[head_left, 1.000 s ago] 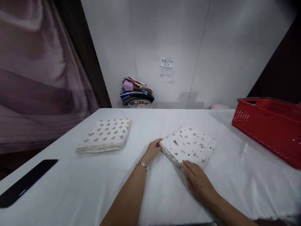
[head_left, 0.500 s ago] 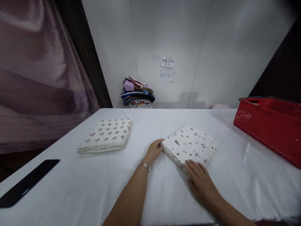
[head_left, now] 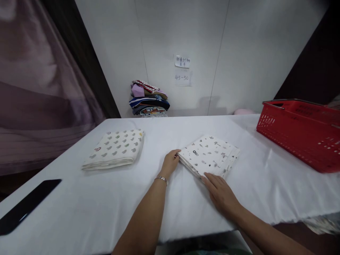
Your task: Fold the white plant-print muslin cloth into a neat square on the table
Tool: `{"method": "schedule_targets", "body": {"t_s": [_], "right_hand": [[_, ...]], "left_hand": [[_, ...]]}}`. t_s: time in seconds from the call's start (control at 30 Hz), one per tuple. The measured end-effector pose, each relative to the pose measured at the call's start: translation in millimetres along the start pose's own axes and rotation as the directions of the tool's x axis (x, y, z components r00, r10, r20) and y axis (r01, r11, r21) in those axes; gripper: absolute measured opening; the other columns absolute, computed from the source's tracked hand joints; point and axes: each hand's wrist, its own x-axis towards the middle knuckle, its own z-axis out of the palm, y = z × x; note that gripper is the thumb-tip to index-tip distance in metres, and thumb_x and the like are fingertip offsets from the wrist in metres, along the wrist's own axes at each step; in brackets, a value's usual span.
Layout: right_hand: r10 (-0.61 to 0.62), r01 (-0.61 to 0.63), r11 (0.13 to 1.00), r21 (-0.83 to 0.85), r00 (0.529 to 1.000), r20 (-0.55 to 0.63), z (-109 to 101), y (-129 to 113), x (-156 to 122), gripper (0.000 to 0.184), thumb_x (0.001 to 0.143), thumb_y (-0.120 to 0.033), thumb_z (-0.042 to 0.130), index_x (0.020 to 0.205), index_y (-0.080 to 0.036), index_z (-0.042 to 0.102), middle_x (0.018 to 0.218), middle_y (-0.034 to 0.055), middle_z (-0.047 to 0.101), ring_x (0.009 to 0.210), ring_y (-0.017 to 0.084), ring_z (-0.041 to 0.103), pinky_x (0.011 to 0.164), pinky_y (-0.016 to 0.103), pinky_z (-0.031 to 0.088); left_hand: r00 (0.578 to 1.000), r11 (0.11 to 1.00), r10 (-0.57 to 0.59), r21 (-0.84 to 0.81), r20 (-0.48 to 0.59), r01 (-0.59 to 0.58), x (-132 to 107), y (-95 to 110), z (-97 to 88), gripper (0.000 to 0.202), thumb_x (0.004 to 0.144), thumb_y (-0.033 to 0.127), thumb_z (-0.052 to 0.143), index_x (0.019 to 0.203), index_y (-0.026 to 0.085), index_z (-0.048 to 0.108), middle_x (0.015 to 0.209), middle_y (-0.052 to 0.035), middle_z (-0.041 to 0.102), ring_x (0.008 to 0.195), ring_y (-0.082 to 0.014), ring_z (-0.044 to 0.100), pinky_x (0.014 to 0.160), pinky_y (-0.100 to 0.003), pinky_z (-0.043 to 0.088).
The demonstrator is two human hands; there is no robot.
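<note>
A folded white cloth with small dark prints [head_left: 209, 156] lies on the white table [head_left: 170, 198] a little right of centre. My left hand [head_left: 170, 163] curls against its left corner, fingers closed on the edge. My right hand [head_left: 219, 193] lies flat at its near corner, fingers stretched out and touching the cloth's edge. A second folded white cloth with grey and coloured prints [head_left: 115, 148] rests apart on the left.
A red plastic basket [head_left: 300, 131] stands at the table's right. A stack of folded colourful clothes [head_left: 148, 98] sits against the back wall under paper notes. A black flat object [head_left: 26, 203] lies at the left edge. A curtain hangs at left.
The view has shifted slightly, so everything sits a bit higher and further left. Both hands stay at the printed cloth's edges.
</note>
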Motion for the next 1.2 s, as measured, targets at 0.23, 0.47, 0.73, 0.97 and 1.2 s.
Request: {"method": "schedule_targets", "body": {"t_s": [0.23,0.47,0.73,0.97,1.2], "right_hand": [[-0.006,0.006,0.999,-0.036,1.0,0.007,2.3,-1.3,-2.6,0.061,0.073,0.004,0.035,0.13,-0.014,0.047,0.127,0.0139,0.054,0.113,0.027,0.05,0.09,0.045,0.044],[0.05,-0.049,0.998,-0.031,0.999,0.02,8.3,-2.5,-0.9,0.056,0.076,0.003,0.037,0.129,-0.013,0.048,0.125,0.0132,0.055,0.114,0.025,0.05,0.093,0.044,0.042],[0.082,-0.079,0.996,-0.035,0.992,0.094,11.9,-3.4,0.0,0.051,0.085,-0.009,0.042,0.135,-0.014,0.038,0.133,0.0133,0.048,0.121,0.025,0.044,0.097,0.045,0.037],[0.075,-0.07,0.997,-0.04,0.987,0.143,8.8,-7.0,3.1,0.051,0.086,-0.011,0.041,0.137,-0.013,0.036,0.136,0.0145,0.045,0.123,0.026,0.041,0.1,0.045,0.035],[0.063,-0.059,0.998,-0.026,0.984,0.166,4.8,-7.4,3.1,0.052,0.086,-0.012,0.042,0.137,-0.012,0.034,0.138,0.0165,0.041,0.126,0.027,0.038,0.1,0.046,0.033]], "left_hand": [[1.0,0.984,-0.008,0.177,0.002,0.007,0.0,-2.9,-1.8,0.035,0.079,0.016,0.043,0.108,0.024,0.062,0.11,-0.0002,0.064,0.1,-0.0171,0.056,0.091,-0.03,0.043],[1.0,0.958,-0.012,0.288,0.0,0.011,1.2,0.5,-3.9,0.035,0.08,0.02,0.042,0.11,0.024,0.061,0.108,-0.0015,0.064,0.099,-0.0182,0.055,0.089,-0.03,0.041],[0.997,0.956,-0.072,0.282,-0.042,0.081,3.8,6.3,-5.9,0.034,0.079,0.024,0.044,0.107,0.027,0.063,0.101,-0.0011,0.066,0.091,-0.0179,0.059,0.081,-0.029,0.044],[0.994,0.94,-0.105,0.323,-0.036,0.111,5.2,8.1,-5.2,0.035,0.079,0.024,0.043,0.108,0.025,0.063,0.095,-0.0026,0.067,0.086,-0.0181,0.06,0.078,-0.029,0.046],[1.0,0.955,0.012,0.295,0.0,-0.011,9.7,-7.0,-7.9,0.037,0.076,0.026,0.046,0.109,0.023,0.062,0.111,-0.0029,0.065,0.101,-0.0191,0.059,0.088,-0.032,0.046]]}}
